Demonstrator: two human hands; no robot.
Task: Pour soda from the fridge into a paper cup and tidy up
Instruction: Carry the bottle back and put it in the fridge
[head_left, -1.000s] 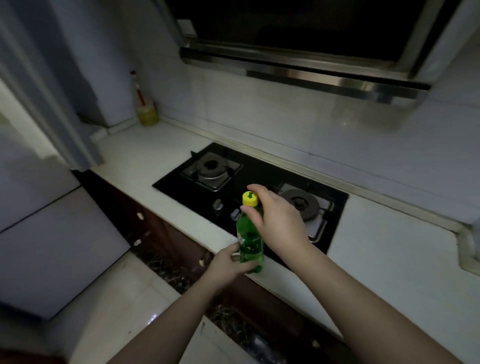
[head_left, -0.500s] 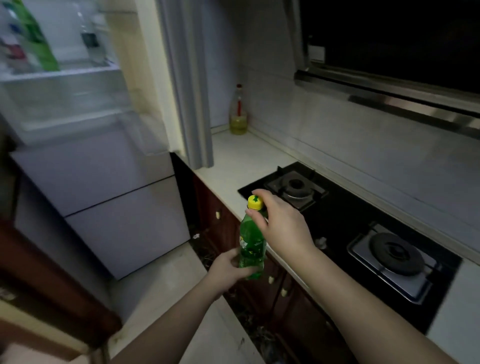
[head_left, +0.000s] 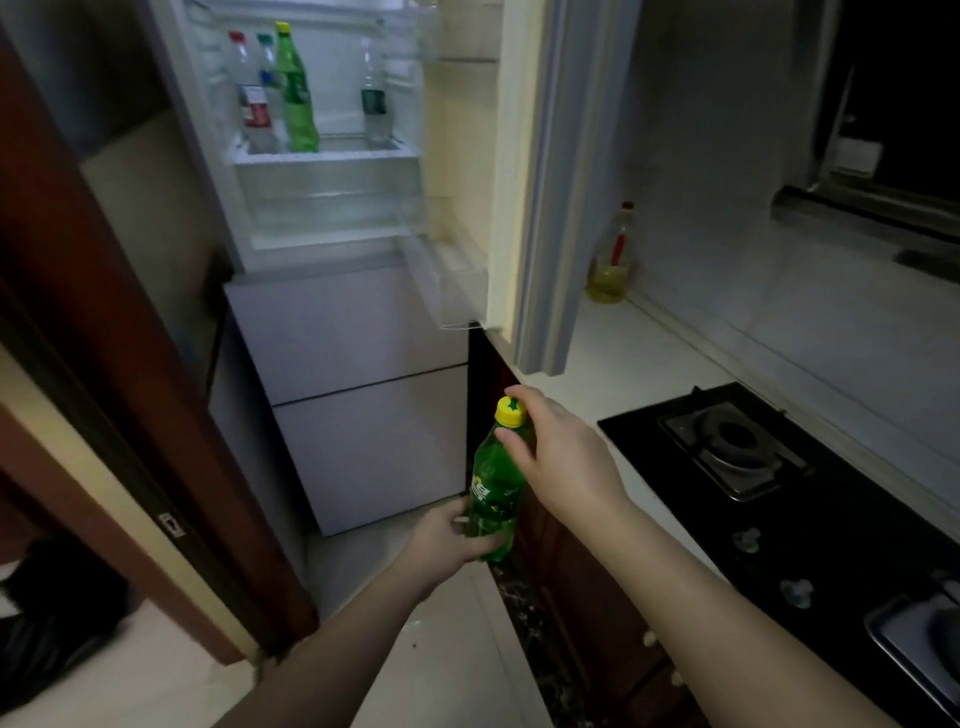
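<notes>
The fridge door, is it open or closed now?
Open. The fridge door is swung aside, and the shelf inside shows standing bottles.

Left hand (head_left: 451, 530) grips the soda bottle (head_left: 493, 493); right hand (head_left: 561, 457) pinches its yellow cap (head_left: 510, 411).

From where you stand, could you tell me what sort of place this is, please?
Most likely a small home kitchen: an open fridge with bottles on a shelf, a black gas hob set into a white countertop, and a cooking oil bottle by the wall.
</notes>
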